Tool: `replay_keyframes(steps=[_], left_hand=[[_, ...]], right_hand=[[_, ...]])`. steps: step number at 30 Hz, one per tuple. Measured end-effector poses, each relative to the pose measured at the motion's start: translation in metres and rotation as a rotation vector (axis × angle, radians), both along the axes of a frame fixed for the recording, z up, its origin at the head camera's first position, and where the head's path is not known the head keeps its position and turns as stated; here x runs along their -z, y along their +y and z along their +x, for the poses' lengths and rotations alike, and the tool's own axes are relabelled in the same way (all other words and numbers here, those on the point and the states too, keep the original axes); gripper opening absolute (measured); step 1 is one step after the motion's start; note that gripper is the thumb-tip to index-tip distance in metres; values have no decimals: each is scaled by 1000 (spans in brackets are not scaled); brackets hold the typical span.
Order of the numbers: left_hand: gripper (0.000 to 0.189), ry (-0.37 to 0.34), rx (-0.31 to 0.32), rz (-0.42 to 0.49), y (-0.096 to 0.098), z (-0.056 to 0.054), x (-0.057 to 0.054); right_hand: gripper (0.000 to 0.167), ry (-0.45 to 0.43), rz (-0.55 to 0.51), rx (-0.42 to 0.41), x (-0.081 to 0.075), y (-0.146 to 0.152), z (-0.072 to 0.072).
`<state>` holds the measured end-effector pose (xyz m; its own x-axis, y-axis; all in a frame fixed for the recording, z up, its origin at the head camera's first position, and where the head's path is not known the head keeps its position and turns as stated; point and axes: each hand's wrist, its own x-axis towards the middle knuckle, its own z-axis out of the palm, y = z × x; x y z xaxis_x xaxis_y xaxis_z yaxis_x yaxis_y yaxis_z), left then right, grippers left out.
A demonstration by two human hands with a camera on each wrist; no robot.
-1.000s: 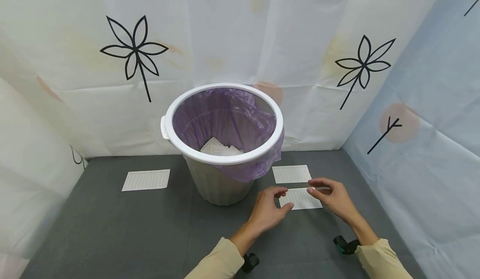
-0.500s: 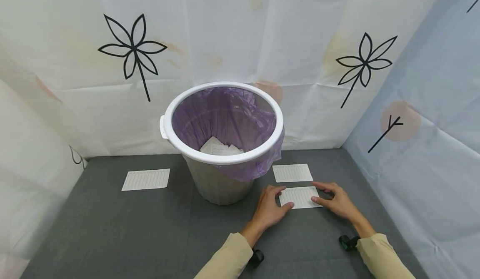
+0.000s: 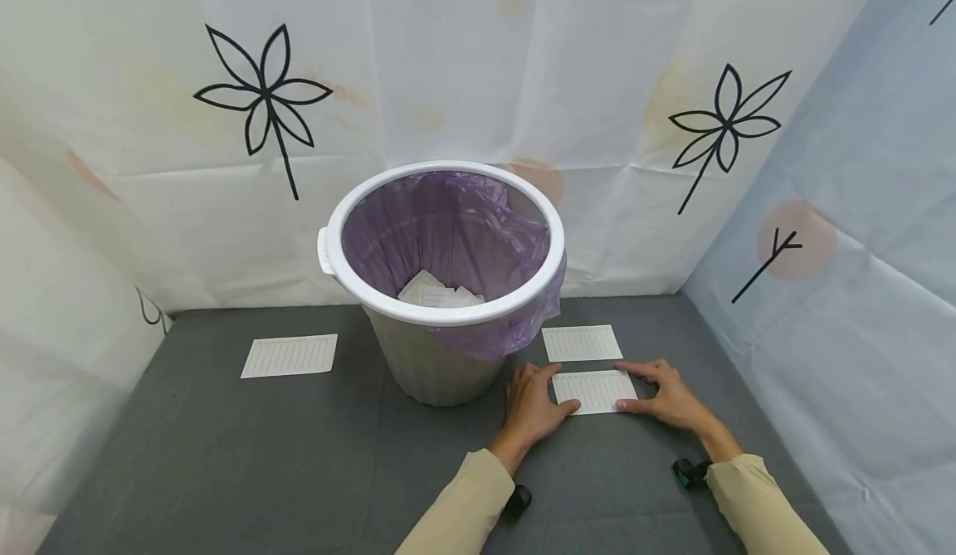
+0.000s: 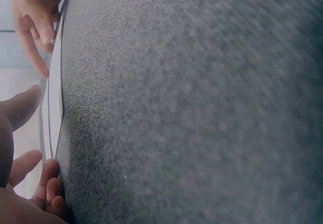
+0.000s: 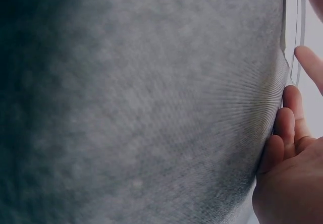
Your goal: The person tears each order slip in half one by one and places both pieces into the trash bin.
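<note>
Right of the bin (image 3: 436, 377), the nearer paper (image 3: 593, 391) lies on the table (image 3: 261, 464) between the left hand (image 3: 532, 410) and right hand (image 3: 675, 401), both relaxed and unclenched at its ends; a light, even touch should steady it without creasing.

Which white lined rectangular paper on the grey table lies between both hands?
The right front paper: the right back paper lies behind it, the left paper across the white-rimmed round bin.

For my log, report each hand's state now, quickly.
Left hand: open, at the left edge of the lined sheet between the hands.
Right hand: open, at its right edge.
</note>
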<state>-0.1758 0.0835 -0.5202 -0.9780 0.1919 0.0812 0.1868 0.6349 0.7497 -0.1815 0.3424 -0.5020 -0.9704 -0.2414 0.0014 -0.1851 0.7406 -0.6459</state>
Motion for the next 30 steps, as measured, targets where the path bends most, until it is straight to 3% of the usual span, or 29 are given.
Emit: replay_keyframes(steps=[7, 18, 30], left_hand=[[63, -6, -30, -10, 5, -1, 1], [62, 31, -77, -106, 9, 1, 3], [56, 19, -108, -82, 12, -1, 5]], right_hand=[[65, -15, -2, 15, 3, 2, 0], [63, -10, -6, 43, 4, 0, -2], [41, 46, -73, 59, 7, -1, -6]])
